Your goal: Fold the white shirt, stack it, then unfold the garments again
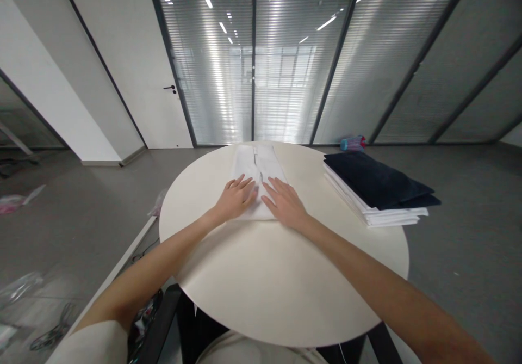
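A white folded cloth [258, 162], likely a garment, lies flat near the far side of the round table, with a dark line or gap down its middle. My left hand [236, 198] rests palm down on its left half, fingers spread. On the right half lies my right hand [285, 202], also flat with its fingers apart. Both hands touch the cloth without gripping it, and they cover part of its near portion.
The round white table [261, 277] stands before me. At its right edge sits a stack of folded white cloths [367, 211], topped by dark navy cloth [375, 179] overhanging the edge. A blue and red item [353, 143] lies on the floor by the glass wall.
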`<action>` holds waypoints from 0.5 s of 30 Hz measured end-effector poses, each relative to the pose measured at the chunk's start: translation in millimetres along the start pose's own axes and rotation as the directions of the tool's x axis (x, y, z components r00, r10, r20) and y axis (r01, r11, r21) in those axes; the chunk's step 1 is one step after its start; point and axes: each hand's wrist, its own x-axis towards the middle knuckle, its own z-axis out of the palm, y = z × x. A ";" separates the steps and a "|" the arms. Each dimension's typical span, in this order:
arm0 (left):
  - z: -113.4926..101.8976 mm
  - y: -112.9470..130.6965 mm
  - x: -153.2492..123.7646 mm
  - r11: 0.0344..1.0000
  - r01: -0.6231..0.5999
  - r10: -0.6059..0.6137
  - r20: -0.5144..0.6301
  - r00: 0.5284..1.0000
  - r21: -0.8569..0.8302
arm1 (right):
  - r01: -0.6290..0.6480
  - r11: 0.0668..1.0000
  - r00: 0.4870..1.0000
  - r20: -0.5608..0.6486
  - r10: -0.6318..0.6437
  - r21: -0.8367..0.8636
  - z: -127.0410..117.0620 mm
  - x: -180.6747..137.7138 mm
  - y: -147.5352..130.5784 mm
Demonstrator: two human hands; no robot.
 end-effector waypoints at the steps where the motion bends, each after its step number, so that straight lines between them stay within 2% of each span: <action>1: 5.6 1.4 2.4 1.000 -0.008 0.008 0.068 0.998 0.005 | 0.007 1.000 0.998 0.060 -0.007 0.007 7.0 1.5 -0.6; 4: 19.2 -3.6 4.1 0.999 0.038 -0.034 0.272 0.962 -0.009 | -0.017 0.999 0.980 0.200 0.009 0.041 22.7 1.3 9.2; 6: 23.4 -9.8 3.2 0.997 0.067 -0.054 0.338 0.940 -0.026 | -0.040 0.997 0.969 0.245 0.024 0.060 26.2 -1.1 20.2; 10: 23.6 -14.3 0.6 0.998 0.060 -0.045 0.323 0.945 -0.037 | -0.076 0.995 0.960 0.276 0.055 0.066 22.7 -6.7 32.3; 15: 19.5 -2.2 -18.4 0.999 0.015 -0.002 0.317 0.948 -0.037 | -0.053 0.996 0.964 0.265 0.033 0.068 15.1 -28.4 21.0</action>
